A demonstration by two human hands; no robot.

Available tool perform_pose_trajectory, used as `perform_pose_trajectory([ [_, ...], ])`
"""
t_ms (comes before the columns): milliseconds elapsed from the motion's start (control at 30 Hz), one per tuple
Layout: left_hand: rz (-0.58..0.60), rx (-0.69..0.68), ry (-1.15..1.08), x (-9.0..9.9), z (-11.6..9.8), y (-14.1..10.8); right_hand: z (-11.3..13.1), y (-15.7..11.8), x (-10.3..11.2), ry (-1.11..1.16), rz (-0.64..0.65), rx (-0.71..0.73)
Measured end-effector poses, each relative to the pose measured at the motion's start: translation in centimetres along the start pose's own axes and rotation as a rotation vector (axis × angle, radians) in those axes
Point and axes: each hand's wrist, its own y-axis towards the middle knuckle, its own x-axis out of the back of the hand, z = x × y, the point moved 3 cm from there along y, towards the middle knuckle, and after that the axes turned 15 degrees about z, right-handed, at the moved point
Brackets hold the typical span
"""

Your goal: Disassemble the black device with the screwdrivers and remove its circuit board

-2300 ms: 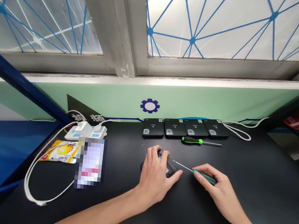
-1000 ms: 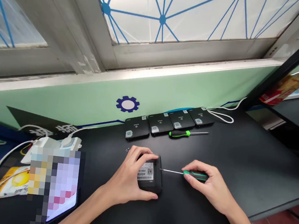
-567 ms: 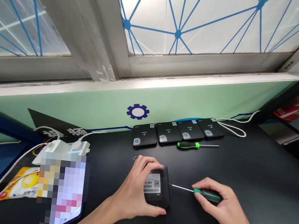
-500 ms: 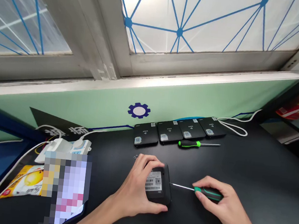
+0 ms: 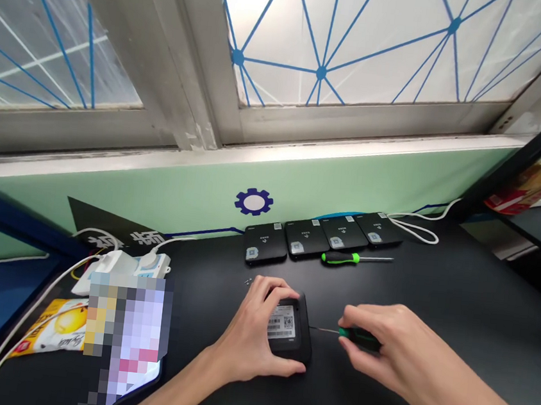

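My left hand (image 5: 256, 336) is closed around a small black box-shaped device (image 5: 303, 338), fingers on its far edge and thumb on its near edge. A white label with a code faces up on it. My right hand (image 5: 390, 350) grips the green-and-black handle of a screwdriver (image 5: 327, 329), thumb and fingers pressed on the handle. Its thin shaft points left, and the tip meets or nearly meets the device's right side; actual contact is too small to tell. Just beyond my left hand lie a few tiny screws (image 5: 248, 281).
Several flat black devices (image 5: 266, 243) stand in a row along the green wall. A second screwdriver (image 5: 340, 259) with a bright green-and-black handle lies before them. At left are a white power strip (image 5: 162, 265) with cables, a yellow-and-white packet (image 5: 57, 328) and a partly blurred phone (image 5: 140, 382).
My right hand has rolled over the screwdriver handle and shifted slightly left, its back now more upward. My left hand keeps its hold on the device. The camera view has shifted a little.
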Motion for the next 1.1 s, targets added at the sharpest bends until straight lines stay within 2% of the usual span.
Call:
perform_pose_trajectory([
  [133, 0.009, 0.002, -0.008, 0.0, -0.3, -0.1, 1.1, 1.2, 1.9, -0.014, 0.051, 0.008],
  [267, 0.013, 0.000, -0.021, -0.1, -0.4, -0.1, 0.2, 1.1, 2.6, 0.048, 0.023, -0.023],
  [533, 0.000, -0.006, 0.014, -0.1, -0.1, -0.1, -3.0, -1.4, 1.0, 0.056, 0.014, -0.129],
  [1100, -0.008, 0.044, 0.093, -0.4, -0.5, 0.0, -5.2, -3.5, -1.7, 0.087, 0.018, -0.155],
])
